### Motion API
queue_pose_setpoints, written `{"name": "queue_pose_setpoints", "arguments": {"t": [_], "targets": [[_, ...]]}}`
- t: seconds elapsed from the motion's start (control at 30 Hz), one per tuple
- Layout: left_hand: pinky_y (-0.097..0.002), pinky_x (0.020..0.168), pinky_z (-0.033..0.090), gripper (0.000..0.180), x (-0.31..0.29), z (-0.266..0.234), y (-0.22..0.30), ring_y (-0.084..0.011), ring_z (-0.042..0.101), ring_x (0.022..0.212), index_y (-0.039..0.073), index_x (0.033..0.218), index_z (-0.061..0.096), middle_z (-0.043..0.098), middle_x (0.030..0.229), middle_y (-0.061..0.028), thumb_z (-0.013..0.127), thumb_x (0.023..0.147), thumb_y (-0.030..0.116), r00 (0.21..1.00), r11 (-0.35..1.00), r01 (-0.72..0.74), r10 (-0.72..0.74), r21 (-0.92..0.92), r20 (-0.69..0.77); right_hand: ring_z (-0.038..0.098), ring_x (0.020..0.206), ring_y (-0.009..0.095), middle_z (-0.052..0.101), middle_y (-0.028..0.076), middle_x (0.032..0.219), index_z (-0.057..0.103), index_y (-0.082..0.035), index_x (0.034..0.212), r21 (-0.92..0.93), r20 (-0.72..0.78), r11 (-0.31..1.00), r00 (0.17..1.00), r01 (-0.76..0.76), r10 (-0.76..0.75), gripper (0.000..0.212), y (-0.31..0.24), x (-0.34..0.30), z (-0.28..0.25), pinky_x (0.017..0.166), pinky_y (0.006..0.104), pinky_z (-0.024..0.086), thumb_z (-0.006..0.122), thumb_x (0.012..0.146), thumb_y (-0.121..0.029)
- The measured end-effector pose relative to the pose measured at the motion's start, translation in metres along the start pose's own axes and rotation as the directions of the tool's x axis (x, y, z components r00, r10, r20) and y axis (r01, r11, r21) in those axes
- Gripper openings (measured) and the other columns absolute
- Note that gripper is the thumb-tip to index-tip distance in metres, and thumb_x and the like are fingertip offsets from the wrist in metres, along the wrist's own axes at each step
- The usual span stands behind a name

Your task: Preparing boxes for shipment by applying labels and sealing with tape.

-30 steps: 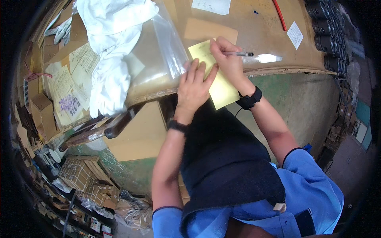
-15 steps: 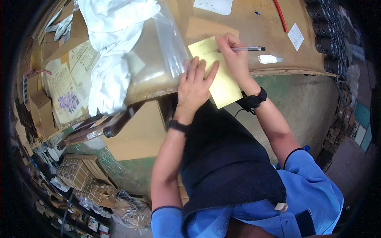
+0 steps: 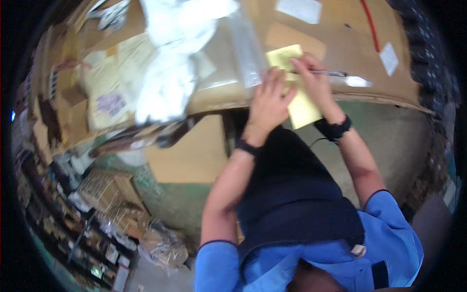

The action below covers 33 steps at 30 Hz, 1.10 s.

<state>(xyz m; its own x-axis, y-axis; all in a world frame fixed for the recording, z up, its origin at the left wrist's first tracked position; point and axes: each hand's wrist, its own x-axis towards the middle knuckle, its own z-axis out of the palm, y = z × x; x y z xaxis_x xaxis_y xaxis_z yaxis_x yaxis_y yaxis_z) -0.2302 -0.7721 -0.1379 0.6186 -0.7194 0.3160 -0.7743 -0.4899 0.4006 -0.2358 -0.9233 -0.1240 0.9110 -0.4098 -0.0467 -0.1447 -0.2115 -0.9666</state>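
A yellow sheet of paper point(image 3: 304, 111) lies at the front edge of the cardboard-covered table, its near end sticking out past the edge. My left hand point(image 3: 271, 100) rests flat on its left side, fingers stretched out. Closed round a pen point(image 3: 331, 73), my right hand point(image 3: 314, 80) sits on the sheet's right side, the pen's dark end pointing right. The pen's tip and any marks on the paper are too blurred to make out. Dark bands circle both wrists.
White cloth point(image 3: 168, 82) is heaped left of the paper, beside a clear plastic bag point(image 3: 245, 53). Several written sheets point(image 3: 114, 92) lie farther left. A red cord point(image 3: 371, 27) and a white label point(image 3: 388, 59) are at right, near dark cylindrical parts point(image 3: 425, 63). Strapped cartons point(image 3: 109, 190) stand lower left.
The whole view has shifted, so table and hands appear farther right, and the picture is blurrier. Both hands remain on the paper, the pen still in my right one.
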Motion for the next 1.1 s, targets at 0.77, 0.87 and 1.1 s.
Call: {"name": "queue_pose_setpoints", "arguments": {"t": [0.77, 0.87, 1.1], "targets": [[-0.0499, 0.106, 0.028, 0.039, 0.001, -0.007, 0.001, -0.0366, 0.044, 0.119, 0.009, 0.102, 0.058, 0.052, 0.118, -0.0200, 0.063, 0.063, 0.015, 0.997, 0.999, -0.014, 0.011, -0.030, -0.076, 0.025, 0.060, 0.004, 0.028, -0.006, 0.063, 0.032, -0.007, 0.065, -0.019, 0.023, 1.000, 1.000, 0.008, -0.008, 0.037, 0.006, -0.003, -0.005, 0.052, 0.0222, 0.022, 0.056, 0.093, -0.013], [-0.0500, 0.105, 0.028, 0.039, 0.000, -0.007, 0.000, -0.0369, 0.045, 0.119, 0.008, 0.102, 0.058, 0.053, 0.117, -0.0200, 0.063, 0.064, 0.015, 0.997, 1.000, -0.011, 0.009, -0.025, -0.079, 0.025, 0.060, 0.004, 0.027, -0.006, 0.063, 0.032, -0.007, 0.065, -0.016, 0.042, 1.000, 0.999, 0.013, -0.013, 0.038, -0.001, -0.004, -0.002, 0.051, 0.0224, 0.021, 0.057, 0.093, -0.013], [-0.0508, 0.104, 0.030, 0.037, 0.000, -0.005, 0.001, -0.0376, 0.044, 0.118, 0.007, 0.102, 0.057, 0.052, 0.114, -0.0198, 0.062, 0.066, 0.015, 0.994, 1.000, -0.019, 0.017, -0.024, -0.109, 0.024, 0.059, 0.004, 0.027, -0.007, 0.062, 0.031, -0.007, 0.065, -0.010, -0.016, 1.000, 1.000, -0.018, 0.018, 0.038, -0.002, -0.003, -0.004, 0.051, 0.0223, 0.020, 0.056, 0.093, -0.012]]}}
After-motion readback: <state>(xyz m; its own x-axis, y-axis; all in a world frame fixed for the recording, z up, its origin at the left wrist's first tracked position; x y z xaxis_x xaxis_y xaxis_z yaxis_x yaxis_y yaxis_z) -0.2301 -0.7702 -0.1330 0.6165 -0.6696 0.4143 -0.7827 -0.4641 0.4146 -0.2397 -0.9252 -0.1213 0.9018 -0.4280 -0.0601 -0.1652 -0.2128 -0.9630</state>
